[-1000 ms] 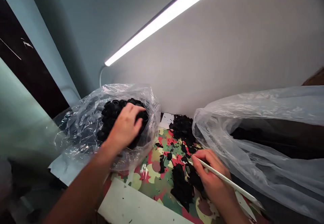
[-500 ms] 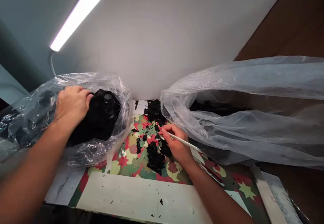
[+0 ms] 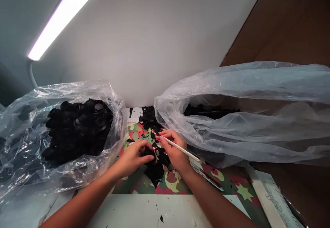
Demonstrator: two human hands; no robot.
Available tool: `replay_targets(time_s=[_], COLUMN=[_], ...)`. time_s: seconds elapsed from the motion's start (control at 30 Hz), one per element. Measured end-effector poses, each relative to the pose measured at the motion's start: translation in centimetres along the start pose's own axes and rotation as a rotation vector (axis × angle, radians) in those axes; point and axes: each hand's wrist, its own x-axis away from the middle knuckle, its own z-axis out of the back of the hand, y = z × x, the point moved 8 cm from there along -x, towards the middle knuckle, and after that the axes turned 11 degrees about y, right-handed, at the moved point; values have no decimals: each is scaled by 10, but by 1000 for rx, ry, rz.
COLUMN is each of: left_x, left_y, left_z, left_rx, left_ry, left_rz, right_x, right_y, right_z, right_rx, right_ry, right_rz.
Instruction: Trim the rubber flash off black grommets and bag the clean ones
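Observation:
My right hand [image 3: 177,152] is closed around a slim white pen-shaped tool [image 3: 182,149], whose tip is hard to make out near my fingertips. My left hand [image 3: 135,157] is beside it, thumb and fingers curled around a small black ribbed piece [image 3: 149,152]. That piece blends with the dark scraps behind it, so its outline is unclear. Black scraps [image 3: 154,173] lie under and between both hands on a patterned red, green and yellow sheet [image 3: 134,186]. On the left, an open clear plastic bag [image 3: 117,118] holds a heap of black ribbed tubular pieces [image 3: 79,128].
Another clear plastic bag [image 3: 232,135] lies open at the right, with dark pieces [image 3: 211,111] inside. A slim metal tool [image 3: 210,180] rests by my right forearm. A white board [image 3: 139,210] lies along the front. A bright lamp [image 3: 64,18] hangs at the upper left.
My left hand has come out of the left bag and moved right, beside my right hand over the scraps. My right hand still holds the white tool. The view has shifted slightly.

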Motion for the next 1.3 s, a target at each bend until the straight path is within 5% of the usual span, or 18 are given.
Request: replay_targets(time_s=[0.13, 0.27, 0.63, 0.8, 0.93, 1.07, 1.3], left_x=[3, 5, 5, 4, 9, 7, -1], left_y=[-19, -26, -17, -1, 16, 8, -9], left_z=[8, 9, 10, 22, 27, 27, 26], left_rx=[494, 575, 433, 344, 336, 490, 596], left_ry=[50, 134, 161, 263, 279, 272, 268], left_rz=[286, 359, 212, 19, -71, 15, 74], right_x=[6, 18, 30, 33, 17, -1, 1], right_y=[-11, -25, -34, -38, -17, 10, -15], right_z=[-1, -10, -17, -20, -13, -9, -7], right_rx=[-19, -45, 146, 169, 300, 467, 69], right_ry=[-4, -127, -247, -255, -151, -167, -147], right_rz=[5, 6, 124, 213, 183, 49, 54])
